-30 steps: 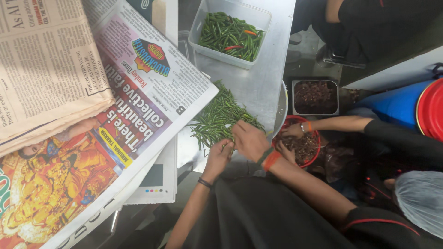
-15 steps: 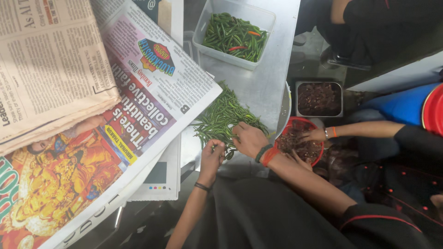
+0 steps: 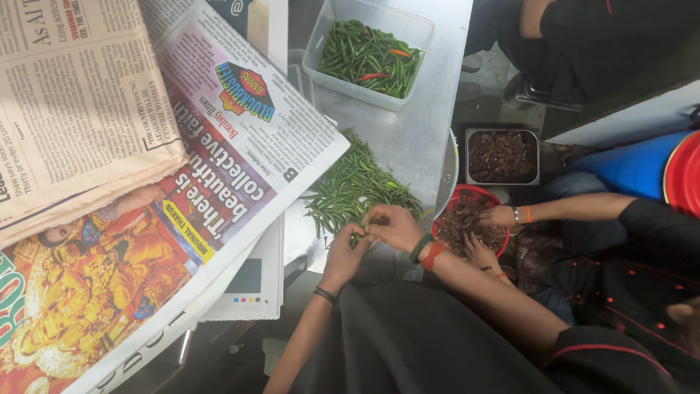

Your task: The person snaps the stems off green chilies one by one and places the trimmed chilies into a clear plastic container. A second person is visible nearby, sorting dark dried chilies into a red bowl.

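A pile of green chillies (image 3: 357,186) lies on the steel table (image 3: 423,124). My left hand (image 3: 343,255) and my right hand (image 3: 394,228) meet at the near edge of the pile, fingers pinched together on one green chilli (image 3: 359,235). My right wrist wears a dark band and an orange band. A clear plastic tub (image 3: 328,55) further back holds more green chillies with a few red ones.
Newspapers (image 3: 146,182) cover the left of the table. Another person's hands (image 3: 499,217) work in a red bowl (image 3: 474,193) of dark dried pieces at the right. A steel tray (image 3: 502,155) of the same stands behind it. A blue drum with a red lid (image 3: 656,171) is at far right.
My two hands have come together on a chilli at the pile's near edge. The other person's hand has shifted within the red bowl.
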